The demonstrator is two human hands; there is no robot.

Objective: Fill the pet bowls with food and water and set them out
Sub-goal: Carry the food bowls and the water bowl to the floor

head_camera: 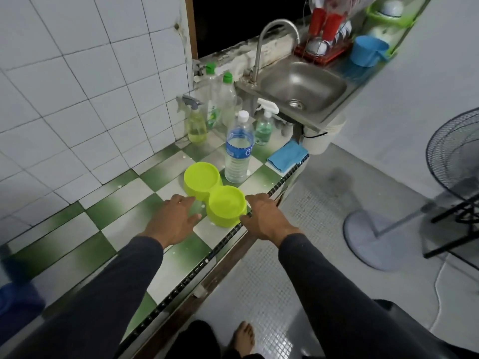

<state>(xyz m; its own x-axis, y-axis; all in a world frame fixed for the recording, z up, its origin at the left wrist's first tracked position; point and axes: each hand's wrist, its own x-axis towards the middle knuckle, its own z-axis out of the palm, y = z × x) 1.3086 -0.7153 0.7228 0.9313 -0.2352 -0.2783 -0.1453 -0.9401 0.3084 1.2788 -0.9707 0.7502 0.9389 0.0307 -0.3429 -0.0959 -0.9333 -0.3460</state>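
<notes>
A lime-green double pet bowl [215, 194] lies upside down on the green-and-white checkered counter [124, 198], close to its front edge. My left hand [173, 218] rests flat on the counter just left of the nearer bowl, fingers apart, holding nothing. My right hand [264, 216] sits at the counter edge on the bowl's right side, fingers spread beside its rim; I cannot tell if it touches. A clear water bottle [238, 149] with a white cap and blue label stands upright right behind the bowls.
Spray bottles [196, 123] and green-capped bottles [220, 99] stand against the tiled wall. A folded blue cloth [287, 155] lies at the counter's end. Beyond are a steel sink [300, 85] with tap, a dish rack [324, 40], a blue scoop [368, 51]. A floor fan [425, 203] stands right.
</notes>
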